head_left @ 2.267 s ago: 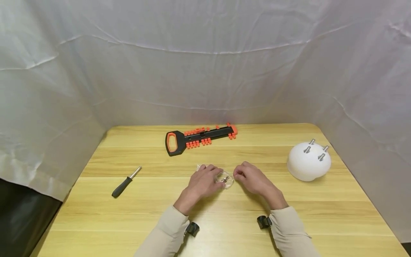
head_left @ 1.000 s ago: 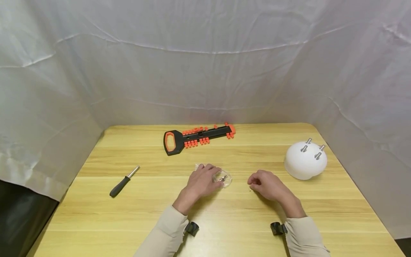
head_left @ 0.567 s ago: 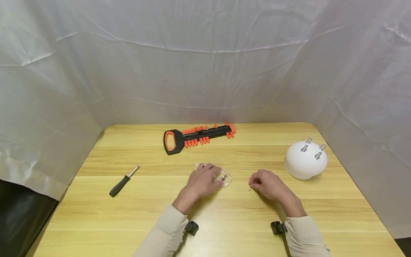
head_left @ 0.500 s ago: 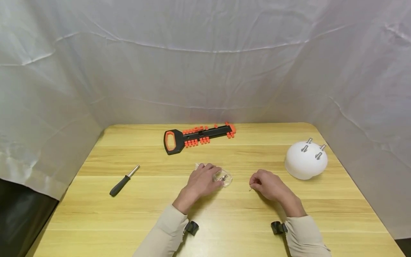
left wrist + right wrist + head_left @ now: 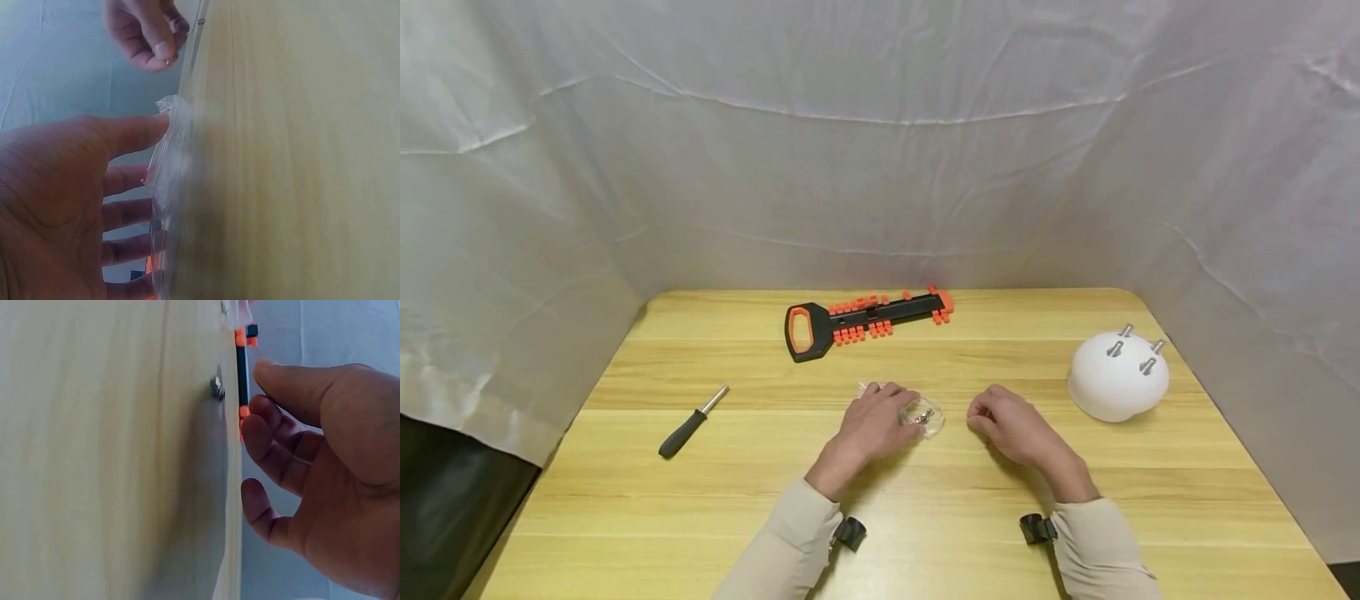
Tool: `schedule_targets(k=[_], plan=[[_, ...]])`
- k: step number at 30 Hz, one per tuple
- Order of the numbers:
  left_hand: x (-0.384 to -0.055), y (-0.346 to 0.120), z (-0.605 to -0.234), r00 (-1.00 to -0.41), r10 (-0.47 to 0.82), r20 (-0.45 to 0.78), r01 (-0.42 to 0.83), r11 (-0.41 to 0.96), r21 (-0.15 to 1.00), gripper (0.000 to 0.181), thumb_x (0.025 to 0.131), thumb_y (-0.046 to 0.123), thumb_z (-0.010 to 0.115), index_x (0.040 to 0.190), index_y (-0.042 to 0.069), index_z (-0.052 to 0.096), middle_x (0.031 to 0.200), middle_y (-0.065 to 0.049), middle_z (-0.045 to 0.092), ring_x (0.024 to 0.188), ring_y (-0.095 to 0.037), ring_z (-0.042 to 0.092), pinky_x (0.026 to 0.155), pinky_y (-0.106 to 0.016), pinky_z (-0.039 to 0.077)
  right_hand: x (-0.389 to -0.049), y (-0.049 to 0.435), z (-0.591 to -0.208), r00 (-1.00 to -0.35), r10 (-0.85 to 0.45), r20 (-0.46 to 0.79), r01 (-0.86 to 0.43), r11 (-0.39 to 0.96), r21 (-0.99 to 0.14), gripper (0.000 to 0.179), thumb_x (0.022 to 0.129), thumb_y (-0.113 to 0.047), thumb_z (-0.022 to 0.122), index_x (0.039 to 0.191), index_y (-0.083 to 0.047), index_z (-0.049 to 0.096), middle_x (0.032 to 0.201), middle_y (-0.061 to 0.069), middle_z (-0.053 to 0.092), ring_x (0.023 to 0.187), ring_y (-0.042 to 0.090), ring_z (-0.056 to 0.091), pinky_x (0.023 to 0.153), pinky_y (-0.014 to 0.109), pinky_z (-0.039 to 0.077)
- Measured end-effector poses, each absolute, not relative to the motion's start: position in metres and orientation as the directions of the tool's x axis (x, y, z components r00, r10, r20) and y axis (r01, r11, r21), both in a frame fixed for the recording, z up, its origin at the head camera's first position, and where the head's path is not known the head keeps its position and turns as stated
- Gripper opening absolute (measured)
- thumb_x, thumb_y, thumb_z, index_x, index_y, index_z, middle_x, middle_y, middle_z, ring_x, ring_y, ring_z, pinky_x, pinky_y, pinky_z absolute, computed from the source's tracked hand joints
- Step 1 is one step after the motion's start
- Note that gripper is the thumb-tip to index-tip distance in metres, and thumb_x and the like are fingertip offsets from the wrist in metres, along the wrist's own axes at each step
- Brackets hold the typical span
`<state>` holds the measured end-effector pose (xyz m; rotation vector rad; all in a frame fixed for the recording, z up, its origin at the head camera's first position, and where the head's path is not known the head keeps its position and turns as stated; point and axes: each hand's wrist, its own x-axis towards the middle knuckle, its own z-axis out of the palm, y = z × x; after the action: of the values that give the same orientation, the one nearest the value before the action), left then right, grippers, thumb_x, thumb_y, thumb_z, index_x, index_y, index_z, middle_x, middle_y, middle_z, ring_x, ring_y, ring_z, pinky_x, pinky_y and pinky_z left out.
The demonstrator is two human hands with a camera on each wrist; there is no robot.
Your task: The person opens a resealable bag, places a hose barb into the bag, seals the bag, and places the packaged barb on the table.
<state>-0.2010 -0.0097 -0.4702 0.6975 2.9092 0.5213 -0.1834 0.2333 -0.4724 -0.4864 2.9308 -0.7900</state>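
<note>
My left hand (image 5: 872,425) rests over a clear plastic bag (image 5: 934,417) in the middle of the table. In the left wrist view its thumb lies against the bag's edge and the other fingers are spread along it. Small silvery metal pieces (image 5: 922,418) show inside the bag. My right hand (image 5: 1015,429) hovers low to the right of the bag, fingers loosely curled. Its thumb and fingertips stand slightly apart with nothing seen between them in the right wrist view. One small metal fastener (image 5: 217,387) lies on the table beside that hand.
A black-handled driver with a metal shaft (image 5: 681,437) lies at the left. Farther back is a black strip with orange clips and a loop handle (image 5: 808,354). A white rounded body with several metal pegs (image 5: 1105,387) stands at the right. Pale sheeting (image 5: 880,183) surrounds the table.
My right hand carried a small metal fastener rightward from the bag and let it go on the table. It has since moved back left. My left hand stays on the bag.
</note>
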Motion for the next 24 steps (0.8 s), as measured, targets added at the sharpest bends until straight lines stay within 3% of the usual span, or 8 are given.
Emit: schedule_targets(k=[24], plan=[[-0.200, -0.008, -0.469, -0.891, 0.454, -0.011, 0.426, 0.844, 0.328, 0.052, 0.089, 0.049, 0.064, 0.135, 0.025, 0.057, 0.133, 0.002, 0.059, 0.111, -0.020, 0.052, 0.082, -0.036, 0.050, -0.194, 0.193, -0.472, -0.932, -0.362, 0.020, -0.316, 0.784, -0.534, 0.004, 0.092, -0.018, 0.065, 0.093, -0.016, 0.069, 0.094, -0.004, 0.055, 0.084, 0.009, 0.053, 0.083, 0.034, 0.049]])
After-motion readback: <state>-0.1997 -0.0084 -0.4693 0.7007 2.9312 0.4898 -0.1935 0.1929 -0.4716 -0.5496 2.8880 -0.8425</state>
